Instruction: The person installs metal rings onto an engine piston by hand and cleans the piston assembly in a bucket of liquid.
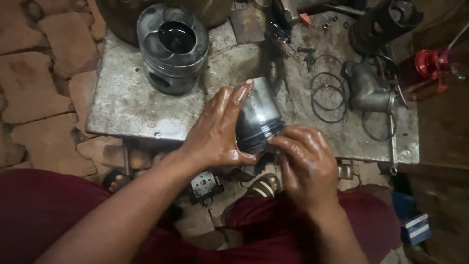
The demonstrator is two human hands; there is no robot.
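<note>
At frame centre, over the metal tabletop [127, 105] edge, oily left hand [220, 129] cups a dark piston [258, 115]; right hand [305, 161] fingertips pinch its lower rim. 2nd piston [173, 46] upper left; loose rings [328, 95] w/ elbow pipe [366, 88] at right.

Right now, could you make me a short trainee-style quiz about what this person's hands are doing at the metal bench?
1. True or false: both hands grip the same piston.
2. Which thing stands untouched on the metal table? A) a second piston B) a kettle C) a drill
3. What thin loops lie to the right of the hands?

Key:
1. True: the left hand and right hand hold the dark piston.
2. A: the second piston.
3. The loose rings, beside a grey elbow pipe fitting.
</note>
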